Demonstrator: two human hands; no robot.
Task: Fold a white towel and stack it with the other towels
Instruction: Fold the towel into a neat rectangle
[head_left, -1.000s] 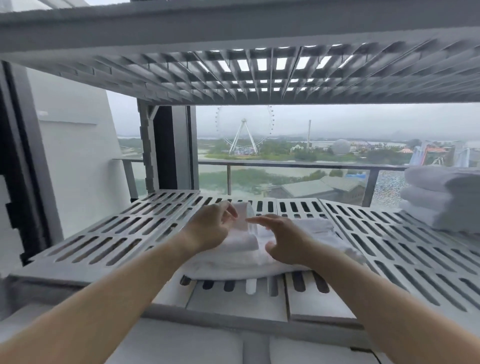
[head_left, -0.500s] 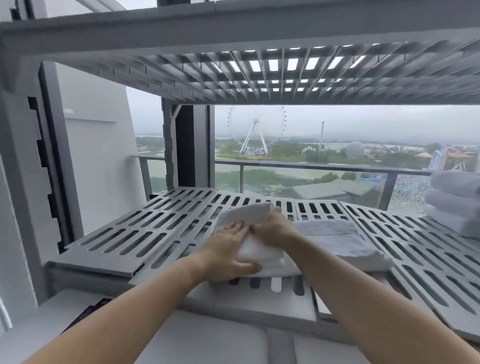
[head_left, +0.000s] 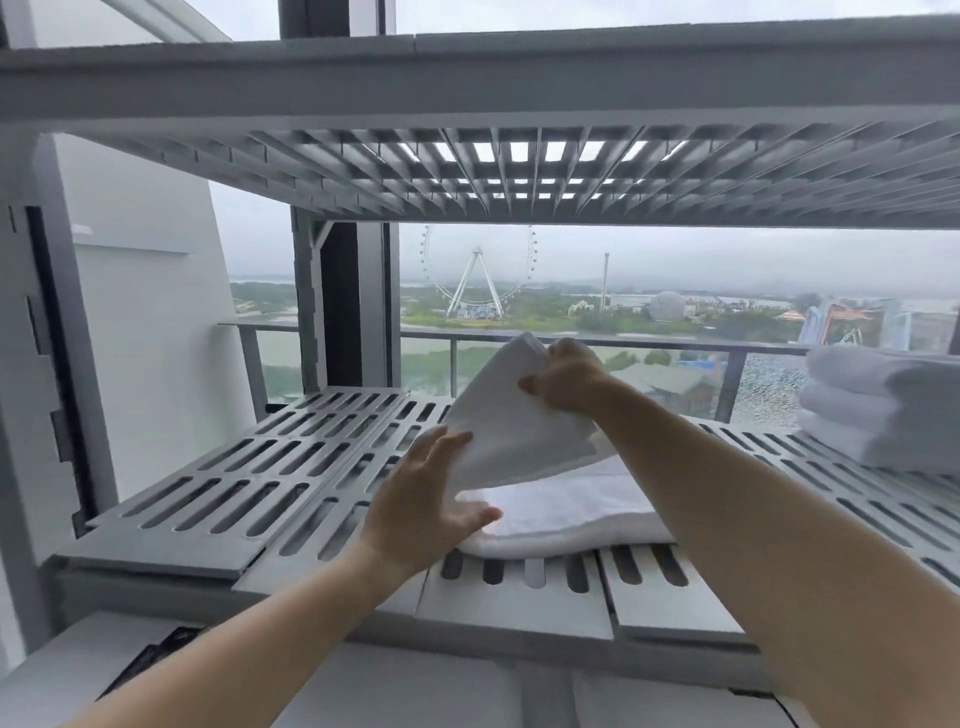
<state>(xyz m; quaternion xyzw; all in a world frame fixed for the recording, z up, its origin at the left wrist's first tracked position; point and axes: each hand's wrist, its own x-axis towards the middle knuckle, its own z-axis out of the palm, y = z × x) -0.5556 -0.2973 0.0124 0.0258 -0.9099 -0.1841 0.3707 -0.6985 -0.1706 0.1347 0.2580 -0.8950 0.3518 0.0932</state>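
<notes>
A white towel (head_left: 540, 499) lies partly folded on the grey slotted shelf (head_left: 218, 483), in the middle of the view. Its left end is lifted into a raised flap. My right hand (head_left: 566, 376) grips the top corner of that flap, fingers curled round the cloth. My left hand (head_left: 431, 496) is spread with straight fingers against the flap's lower edge, the thumb resting on the flat part. A stack of folded white towels (head_left: 878, 410) sits at the far right of the same shelf.
A second slotted shelf (head_left: 519, 171) hangs close overhead. Dark upright posts (head_left: 343, 306) stand at the back left. Behind the shelf are a glass balcony railing and an outdoor view. A white surface lies below the shelf's front edge.
The towel's left end, pressed flat a second ago, is now lifted up and to the right by my right hand. My left hand slid down to the flap's lower edge. The camera turned left.
</notes>
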